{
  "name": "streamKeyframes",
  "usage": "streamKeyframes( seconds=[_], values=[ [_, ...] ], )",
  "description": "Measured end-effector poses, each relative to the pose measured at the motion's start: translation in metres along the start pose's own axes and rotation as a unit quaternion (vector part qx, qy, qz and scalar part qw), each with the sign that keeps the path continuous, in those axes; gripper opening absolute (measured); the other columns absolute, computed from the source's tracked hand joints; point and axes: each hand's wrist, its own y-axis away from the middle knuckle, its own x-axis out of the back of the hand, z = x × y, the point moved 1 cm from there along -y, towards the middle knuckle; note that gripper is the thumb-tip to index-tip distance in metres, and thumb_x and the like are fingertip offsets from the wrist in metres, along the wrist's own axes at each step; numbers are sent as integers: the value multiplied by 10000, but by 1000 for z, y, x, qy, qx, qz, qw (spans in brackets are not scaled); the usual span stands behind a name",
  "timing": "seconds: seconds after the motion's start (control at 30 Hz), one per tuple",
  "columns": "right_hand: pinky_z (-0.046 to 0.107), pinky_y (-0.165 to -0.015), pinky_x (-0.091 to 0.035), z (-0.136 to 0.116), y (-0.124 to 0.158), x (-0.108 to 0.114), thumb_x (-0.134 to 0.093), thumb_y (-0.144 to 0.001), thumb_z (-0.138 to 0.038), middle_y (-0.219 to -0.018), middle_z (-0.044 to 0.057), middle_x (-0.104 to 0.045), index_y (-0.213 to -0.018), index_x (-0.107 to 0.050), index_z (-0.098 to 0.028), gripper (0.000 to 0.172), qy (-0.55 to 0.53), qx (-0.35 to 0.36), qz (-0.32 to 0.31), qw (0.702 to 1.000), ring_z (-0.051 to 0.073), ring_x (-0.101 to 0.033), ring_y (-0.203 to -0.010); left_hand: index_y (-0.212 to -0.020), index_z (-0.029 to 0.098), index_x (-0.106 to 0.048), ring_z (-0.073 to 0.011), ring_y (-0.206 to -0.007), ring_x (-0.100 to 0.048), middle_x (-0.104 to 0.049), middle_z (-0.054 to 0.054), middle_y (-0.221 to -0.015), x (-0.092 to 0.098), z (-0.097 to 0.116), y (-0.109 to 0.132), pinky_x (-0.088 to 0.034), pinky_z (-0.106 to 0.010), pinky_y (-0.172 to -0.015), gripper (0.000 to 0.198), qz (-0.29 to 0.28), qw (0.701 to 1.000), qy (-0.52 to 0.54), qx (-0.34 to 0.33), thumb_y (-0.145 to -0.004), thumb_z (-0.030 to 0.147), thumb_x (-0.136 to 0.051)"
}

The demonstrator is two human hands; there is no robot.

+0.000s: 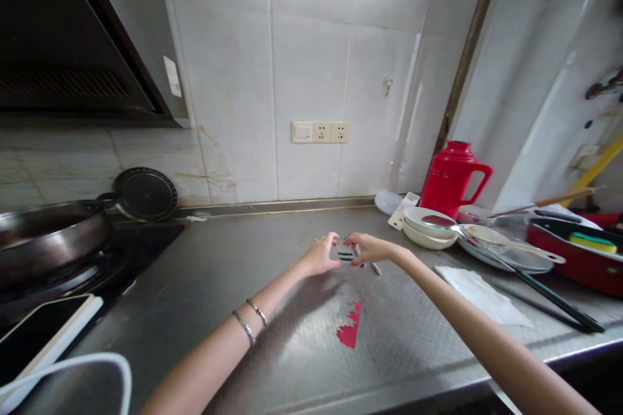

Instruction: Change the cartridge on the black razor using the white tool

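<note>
Near the middle of the steel counter [272,311], my left hand [321,255] and my right hand [367,249] face each other with curved fingers. Between them is a small pale, flat piece with dark stripes [345,254]; its edges lie close to the fingertips of both hands, and whether they touch it is too small to tell. A thin metallic stick [376,268] lies beside my right hand, partly hidden by it. Nearer to me, a torn red patch [351,327] is on the counter.
On the left stand a steel pan [53,233] on the stove and a white-edged device [53,343] with a cable. At right are a red thermos [450,178], stacked bowls [428,238], a white cloth [481,295], a long dark stick and a red pot [574,259].
</note>
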Motion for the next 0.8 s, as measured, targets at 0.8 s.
streamKeyframes(
  seconds=[0.8],
  values=[
    [307, -898, -413, 116, 5, 4, -744, -519, -180, -1164, 120, -611, -1106, -640, -164, 596, 41, -187, -70, 979, 279, -550, -1081, -1168, 124, -474, -254, -1160, -480, -543, -152, -1218, 78, -137, 80, -348, -379, -985, 420, 113, 960, -158, 202, -811, 343, -500]
  ],
)
